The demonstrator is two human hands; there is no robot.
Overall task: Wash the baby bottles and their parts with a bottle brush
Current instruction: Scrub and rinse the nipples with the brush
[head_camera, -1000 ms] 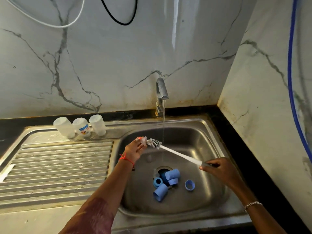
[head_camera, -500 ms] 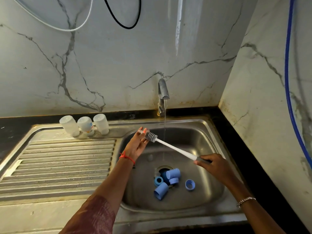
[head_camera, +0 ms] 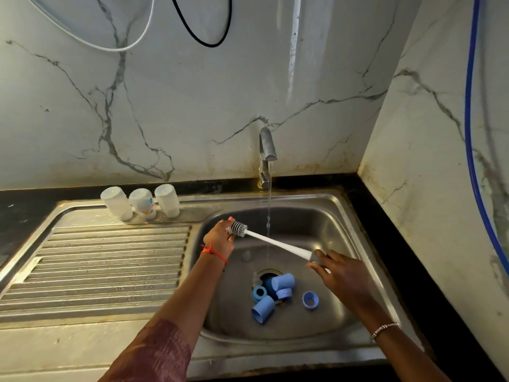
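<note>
Item: bottle brush (head_camera: 278, 244), white stem and grey bristled head, held slantwise over the sink (head_camera: 303, 198) basin. Right hand (head_camera: 343, 275): fingers wrapped round the handle end, low and to the right. Left hand (head_camera: 219, 238): fingers curled round a small pale part (head_camera: 228, 230), which is pressed against the brush head near the basin's back-left wall; the part is too small to identify. The water stream (head_camera: 269, 205) from the tap (head_camera: 267, 144) falls just behind the stem, not onto the head. Probably awaiting wash: blue caps (head_camera: 281, 282) heaped at the drain, and one blue ring (head_camera: 310, 299) lying apart to their right. Three bottles (head_camera: 141, 202) stand inverted on the ledge behind the drainboard (head_camera: 96, 266). Handling note: short twisting strokes with the part held firm should serve. Bringing both under the stream would rinse while scrubbing. A small wet part may slip toward the drain. Clearances: the basin wall is close behind the left hand, with open room above the basin's centre and right. The dark bench (head_camera: 391, 232) and side wall bound the right, and the ribbed drainboard lies left for setting things down.
</note>
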